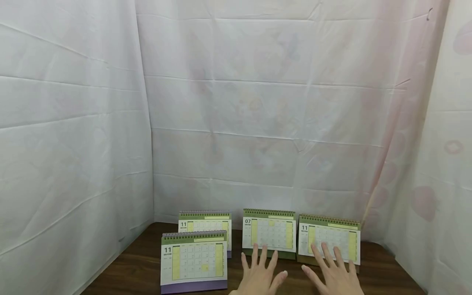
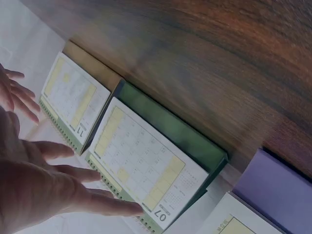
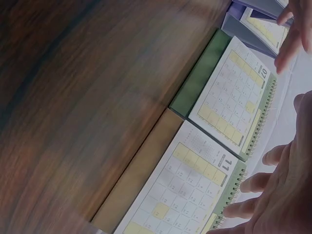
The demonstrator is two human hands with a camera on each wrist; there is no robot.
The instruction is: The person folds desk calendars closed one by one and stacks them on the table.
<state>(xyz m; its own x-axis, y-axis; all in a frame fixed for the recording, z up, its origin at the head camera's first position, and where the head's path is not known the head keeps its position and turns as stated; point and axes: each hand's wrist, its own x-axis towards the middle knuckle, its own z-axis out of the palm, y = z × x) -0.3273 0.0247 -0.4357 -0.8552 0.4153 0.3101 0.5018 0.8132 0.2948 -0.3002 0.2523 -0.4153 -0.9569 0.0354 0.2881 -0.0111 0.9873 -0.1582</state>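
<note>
Both hands hold nothing, their fingers spread. My left hand (image 1: 259, 274) is in front of the desk calendar showing 07 (image 1: 272, 235), which has a green base; its fingertips overlap the page's lower edge in the head view. To the right, my right hand (image 1: 335, 276) overlaps the lower part of a desk calendar showing 11 (image 1: 332, 235) with a brown base (image 3: 141, 168). These two calendars stand side by side, edges close together. On the left, a purple-based calendar showing 11 (image 1: 195, 258) stands in front of another calendar showing 11 (image 1: 204, 217), partly hiding it.
A dark wood-grain table (image 1: 129, 262) carries the calendars. White creased curtains (image 1: 228, 102) hang behind and along both sides, close to the table's back edge. Spiral bindings (image 3: 263, 119) run along the calendars' tops.
</note>
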